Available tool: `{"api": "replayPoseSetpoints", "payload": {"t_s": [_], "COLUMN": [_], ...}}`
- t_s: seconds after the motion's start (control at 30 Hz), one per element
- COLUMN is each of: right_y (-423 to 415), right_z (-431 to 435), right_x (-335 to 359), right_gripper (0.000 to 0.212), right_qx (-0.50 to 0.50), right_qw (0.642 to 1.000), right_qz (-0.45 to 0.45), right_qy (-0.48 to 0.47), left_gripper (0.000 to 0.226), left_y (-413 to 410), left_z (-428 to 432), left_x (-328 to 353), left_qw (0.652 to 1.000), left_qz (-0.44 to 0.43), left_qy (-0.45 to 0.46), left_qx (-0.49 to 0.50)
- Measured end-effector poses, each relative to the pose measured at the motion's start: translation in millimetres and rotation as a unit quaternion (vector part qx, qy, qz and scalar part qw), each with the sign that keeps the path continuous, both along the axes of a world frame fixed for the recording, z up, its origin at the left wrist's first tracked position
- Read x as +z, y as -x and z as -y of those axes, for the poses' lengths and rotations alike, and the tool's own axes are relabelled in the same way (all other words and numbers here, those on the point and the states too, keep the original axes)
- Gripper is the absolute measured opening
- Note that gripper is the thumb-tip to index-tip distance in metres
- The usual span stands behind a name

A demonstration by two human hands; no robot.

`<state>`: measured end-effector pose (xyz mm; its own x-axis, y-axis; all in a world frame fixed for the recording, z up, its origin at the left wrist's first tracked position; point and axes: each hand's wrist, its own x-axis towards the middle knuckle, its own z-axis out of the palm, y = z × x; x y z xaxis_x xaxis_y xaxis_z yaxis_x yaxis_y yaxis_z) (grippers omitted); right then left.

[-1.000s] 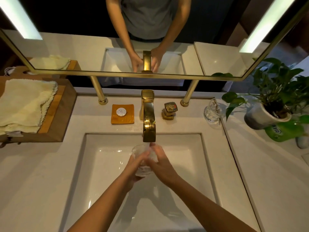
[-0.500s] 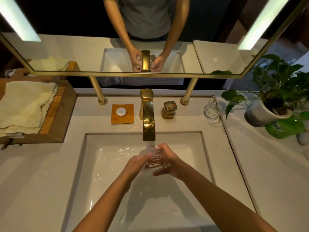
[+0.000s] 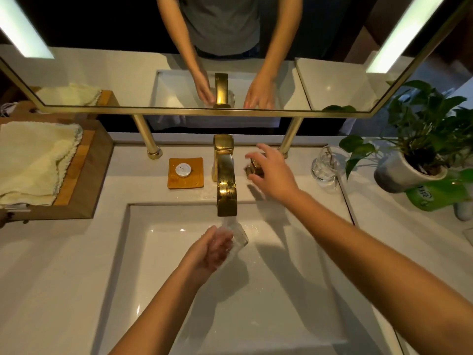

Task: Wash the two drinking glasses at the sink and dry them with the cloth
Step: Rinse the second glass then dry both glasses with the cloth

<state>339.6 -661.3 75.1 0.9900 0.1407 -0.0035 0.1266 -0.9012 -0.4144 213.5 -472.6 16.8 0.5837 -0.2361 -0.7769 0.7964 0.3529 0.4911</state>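
Head camera, at the sink: the left hand (image 3: 212, 248) curls round a drinking glass (image 3: 239, 237) under the stream from the gold faucet (image 3: 226, 190), low over the sink (image 3: 294, 242). The right hand (image 3: 272, 172), fingers spread and holding nothing, reaches over the tap handle (image 3: 254, 170); contact cannot be made out. A wet, one-handed grip could let the glass slip and chip on the hard basin. The second glass (image 3: 323, 167) stands on the pale bench (image 3: 51, 265) right of the right hand, the cloth (image 3: 33, 160) far left of the left hand on a wooden tray (image 3: 84, 175). A gold-framed mirror (image 3: 102, 73), strip lights (image 3: 404, 34) and a potted plant (image 3: 430, 119) mark a dim room
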Motion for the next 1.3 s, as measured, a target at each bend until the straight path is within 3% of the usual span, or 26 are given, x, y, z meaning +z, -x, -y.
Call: {"api": "replayPoseSetpoints", "payload": {"t_s": [0.1, 0.27, 0.4, 0.53, 0.67, 0.77, 0.83, 0.9, 0.97, 1.0, 1.07, 1.17, 1.3], "right_y": [-30, -41, -42, -38, -27, 9, 47, 85, 115, 126, 142, 152, 159], "right_z": [3, 2, 2, 0, 3, 3, -1, -6, -11, -15, -21, -23, -9], "right_x": [6, 10, 11, 7, -2, -10, -8, -1, 0, -1, -6, -7, -13], "right_gripper": [0.055, 0.048, 0.049, 0.048, 0.049, 0.054, 0.05, 0.055, 0.069, 0.076, 0.083, 0.075, 0.067], "right_qx": [0.055, 0.071, 0.049, 0.031, 0.007, -0.019, -0.006, 0.04, 0.095, 0.117, 0.136, 0.128, 0.115], "right_qw": [0.99, 0.979, 0.979, 0.983, 0.994, 0.995, 0.975, 0.927, 0.889, 0.886, 0.891, 0.916, 0.923], "right_qz": [-0.084, -0.071, -0.055, -0.04, -0.06, -0.077, -0.11, -0.241, -0.349, -0.359, -0.332, -0.261, -0.245], "right_qy": [0.096, 0.178, 0.192, 0.178, 0.091, -0.059, -0.193, -0.285, -0.28, -0.271, -0.277, -0.276, -0.274], "left_gripper": [0.044, 0.054, 0.045, 0.019, 0.019, 0.02, 0.018, 0.024, 0.03, 0.025, 0.017, 0.017, 0.019], "left_y": [5, 11, 13, 13, 16, 22, 27, 33, 39, 41, 47, 59, 64], "left_z": [0, 1, 9, 15, 13, 7, 3, 2, 6, 8, 15, 18, 13], "left_x": [-2, -9, -8, -3, -5, -3, -1, 3, 10, 10, 18, 22, 23], "left_qw": [0.998, 0.986, 0.978, 0.967, 0.961, 0.958, 0.955, 0.957, 0.956, 0.955, 0.959, 0.951, 0.972], "left_qz": [-0.037, -0.121, -0.149, -0.17, -0.17, -0.176, -0.191, -0.201, -0.199, -0.184, -0.159, -0.165, -0.113], "left_qy": [0.045, 0.071, 0.089, 0.119, 0.134, 0.136, 0.128, 0.119, 0.123, 0.141, 0.15, 0.195, 0.153], "left_qx": [0.028, 0.086, 0.114, 0.15, 0.172, 0.182, 0.187, 0.173, 0.177, 0.183, 0.181, 0.173, 0.137]}}
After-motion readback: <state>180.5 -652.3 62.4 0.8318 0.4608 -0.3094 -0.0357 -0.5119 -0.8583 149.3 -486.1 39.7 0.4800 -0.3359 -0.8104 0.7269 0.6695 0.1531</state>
